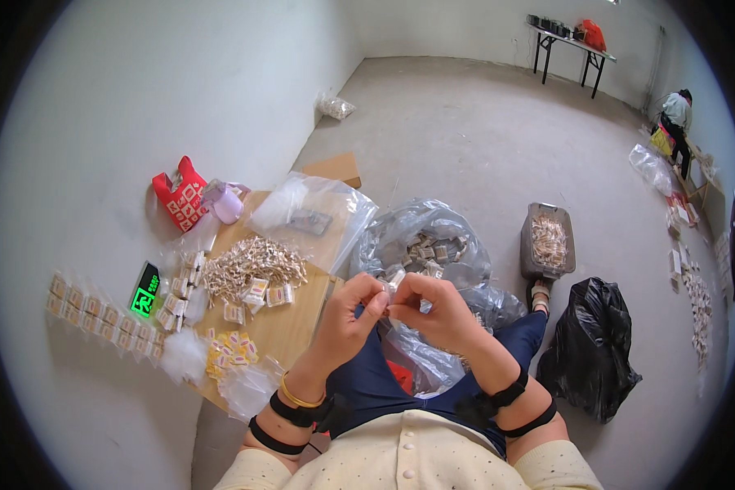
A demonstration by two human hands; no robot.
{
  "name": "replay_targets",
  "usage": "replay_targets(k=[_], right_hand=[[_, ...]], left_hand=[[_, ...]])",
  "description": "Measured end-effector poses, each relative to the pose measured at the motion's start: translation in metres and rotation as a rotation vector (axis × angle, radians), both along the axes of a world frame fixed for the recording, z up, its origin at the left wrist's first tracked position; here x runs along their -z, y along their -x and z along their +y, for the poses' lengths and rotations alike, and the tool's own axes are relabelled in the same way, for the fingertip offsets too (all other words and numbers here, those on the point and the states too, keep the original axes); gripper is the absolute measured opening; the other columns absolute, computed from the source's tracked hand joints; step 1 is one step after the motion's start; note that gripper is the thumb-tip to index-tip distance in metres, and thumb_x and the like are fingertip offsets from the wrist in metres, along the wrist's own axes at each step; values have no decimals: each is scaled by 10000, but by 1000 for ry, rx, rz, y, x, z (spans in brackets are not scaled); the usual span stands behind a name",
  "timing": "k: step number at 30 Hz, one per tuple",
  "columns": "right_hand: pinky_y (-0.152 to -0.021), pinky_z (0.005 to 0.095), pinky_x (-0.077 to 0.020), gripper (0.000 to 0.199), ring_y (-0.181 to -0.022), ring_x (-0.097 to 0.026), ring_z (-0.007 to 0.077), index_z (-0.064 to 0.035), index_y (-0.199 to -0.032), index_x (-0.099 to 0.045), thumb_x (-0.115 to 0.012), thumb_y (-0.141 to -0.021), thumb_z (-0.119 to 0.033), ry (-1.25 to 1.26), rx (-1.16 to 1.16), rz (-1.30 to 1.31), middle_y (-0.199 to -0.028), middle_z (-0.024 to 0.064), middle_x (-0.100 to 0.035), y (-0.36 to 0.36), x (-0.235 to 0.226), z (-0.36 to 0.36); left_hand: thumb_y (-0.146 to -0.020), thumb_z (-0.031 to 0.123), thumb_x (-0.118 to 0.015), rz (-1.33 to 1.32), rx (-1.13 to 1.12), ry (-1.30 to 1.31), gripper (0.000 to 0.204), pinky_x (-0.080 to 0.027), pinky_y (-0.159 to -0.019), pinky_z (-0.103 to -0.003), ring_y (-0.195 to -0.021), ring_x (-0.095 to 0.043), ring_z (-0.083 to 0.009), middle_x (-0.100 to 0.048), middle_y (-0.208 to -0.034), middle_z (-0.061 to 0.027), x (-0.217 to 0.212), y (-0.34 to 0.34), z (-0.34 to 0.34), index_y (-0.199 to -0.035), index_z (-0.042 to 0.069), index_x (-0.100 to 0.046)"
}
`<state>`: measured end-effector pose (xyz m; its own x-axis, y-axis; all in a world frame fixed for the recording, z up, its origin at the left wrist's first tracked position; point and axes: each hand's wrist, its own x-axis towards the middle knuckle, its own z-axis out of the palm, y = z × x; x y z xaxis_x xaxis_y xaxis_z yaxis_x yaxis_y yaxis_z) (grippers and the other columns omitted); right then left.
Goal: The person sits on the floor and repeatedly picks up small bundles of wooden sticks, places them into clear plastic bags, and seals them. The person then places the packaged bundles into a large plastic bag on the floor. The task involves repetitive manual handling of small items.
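My left hand [351, 314] and my right hand [437, 309] meet above my lap, fingertips pinched together on a small clear packet [394, 283] held between them. Both wrists wear black straps; the left also has a yellow bangle. Just beyond the hands lies a big clear plastic bag [433, 237] holding several small packets. To my left a low wooden board [290, 327] carries a heap of small tan pieces [253, 263] and loose packets.
A red pouch [181, 198] and a pale purple bottle [224, 202] stand against the left wall. A grey tray of small pieces [548, 241] and a black rubbish bag [588, 347] sit to my right. A person [676, 118] sits far off by the right wall.
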<state>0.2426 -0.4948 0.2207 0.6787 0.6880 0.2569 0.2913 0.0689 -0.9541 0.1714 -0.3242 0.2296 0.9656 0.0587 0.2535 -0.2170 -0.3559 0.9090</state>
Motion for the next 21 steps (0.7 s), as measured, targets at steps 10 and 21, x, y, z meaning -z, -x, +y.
replay_targets(k=[10,21], right_hand=[[-783,230,-411,162,-831,-490,50,-47,-966,-525,-579,-962,-199,-479,-184,461,-872,-29,-519,-9,7,-21],[-615,243,-433,224,-711,-494,61,-54,-1116,-457,-480,-1002,-246,-169,269,195,-826,-3,-492,-6,19,1]], left_hand=[[-997,491,-386,188,18,737,486,-404,-912,-290,-996,-523,-132,-539,-1089,-85,31,-9,-1,-1110,46,-544],[-1003,508,-330,43,-389,136,601,-346,-378,-235,-412,-466,-82,-508,-535,0,44,-23,-12,-815,13,-614]])
